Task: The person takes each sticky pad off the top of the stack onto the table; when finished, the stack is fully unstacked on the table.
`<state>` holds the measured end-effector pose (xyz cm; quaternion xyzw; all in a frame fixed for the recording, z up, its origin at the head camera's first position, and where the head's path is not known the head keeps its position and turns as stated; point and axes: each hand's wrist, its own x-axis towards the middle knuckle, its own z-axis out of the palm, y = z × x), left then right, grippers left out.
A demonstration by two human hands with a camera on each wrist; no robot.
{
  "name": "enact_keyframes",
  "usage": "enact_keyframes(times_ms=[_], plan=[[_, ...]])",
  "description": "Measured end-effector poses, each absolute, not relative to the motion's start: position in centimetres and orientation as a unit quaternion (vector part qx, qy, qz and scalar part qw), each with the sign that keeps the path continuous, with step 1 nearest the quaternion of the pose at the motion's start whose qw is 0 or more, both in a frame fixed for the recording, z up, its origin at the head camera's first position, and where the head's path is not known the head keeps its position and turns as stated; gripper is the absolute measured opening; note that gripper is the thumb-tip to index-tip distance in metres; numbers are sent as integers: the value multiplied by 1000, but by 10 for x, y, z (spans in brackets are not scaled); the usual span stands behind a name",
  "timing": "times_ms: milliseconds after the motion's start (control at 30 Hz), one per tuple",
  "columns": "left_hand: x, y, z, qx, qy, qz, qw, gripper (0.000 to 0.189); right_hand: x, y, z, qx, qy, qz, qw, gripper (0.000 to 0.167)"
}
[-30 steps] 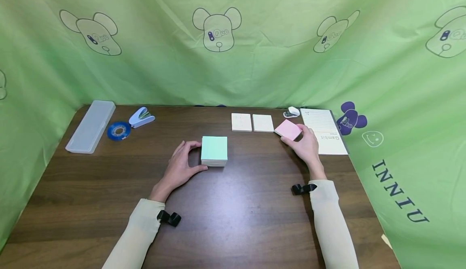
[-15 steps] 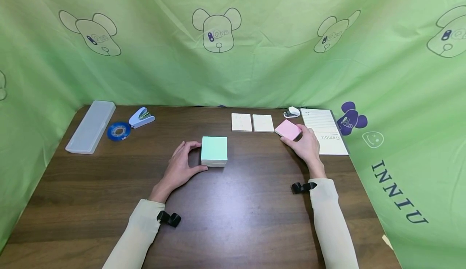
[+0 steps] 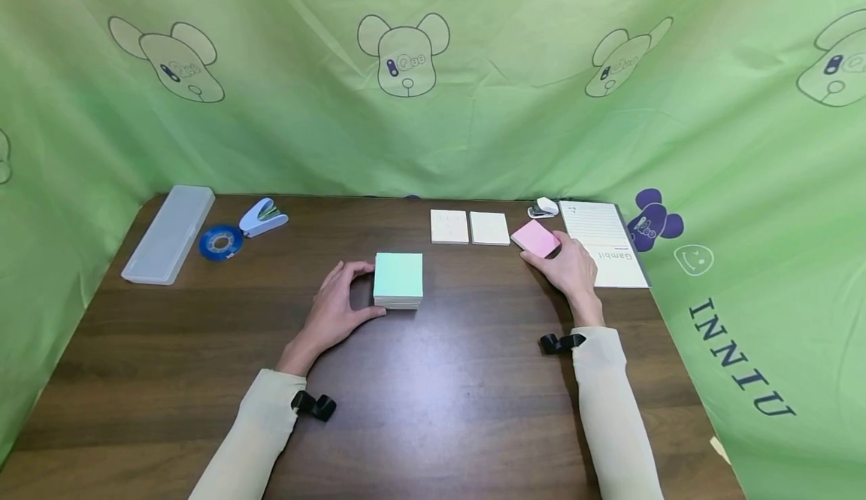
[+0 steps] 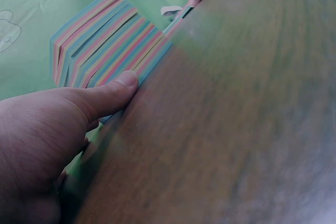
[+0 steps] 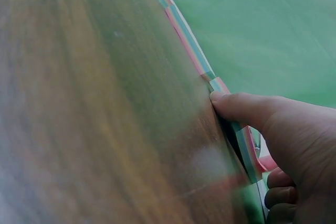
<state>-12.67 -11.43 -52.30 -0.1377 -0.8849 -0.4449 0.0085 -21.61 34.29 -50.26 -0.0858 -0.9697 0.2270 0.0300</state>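
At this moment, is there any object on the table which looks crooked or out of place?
Yes: the pink pad, held by the right hand, is turned at an angle, while the two white pads to its left lie squarely side by side.

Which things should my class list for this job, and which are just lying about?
Likely for the job:
green-topped stack, held by left hand
pink-topped pad, held by right hand
two white-topped pads

Seemingly lying about:
translucent case
blue tape roll
light blue stapler
white stapler
Gambit notepad
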Motion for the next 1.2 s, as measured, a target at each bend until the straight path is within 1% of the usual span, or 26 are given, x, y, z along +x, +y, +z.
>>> enact_keyframes(times_ms=[133,333,533,667,800,1033,1200], plan=[[-127,-114,-523,-138,-885,-444,7,82,-215,342,-502,-87,-968,232,35,96],[-127,-115,-523,-147,-885,-441,21,82,-213,338,-503,-87,-965,243,41,96],[-126,-116,-524,-142,-886,-442,16,82,-210,336,-503,-82,-963,252,50,95],[-126,-115,-523,-145,-886,-440,16,82,-208,335,-499,-79,-959,264,72,93],[-127,-114,-523,-148,-886,-440,15,83,-203,332,-495,-73,-951,281,102,87],[-127,-114,-524,-146,-885,-442,20,83,-196,311,-487,-34,-939,306,151,77],[-127,-114,-523,-146,-886,-440,16,83,-191,295,-481,-7,-934,312,173,72]])
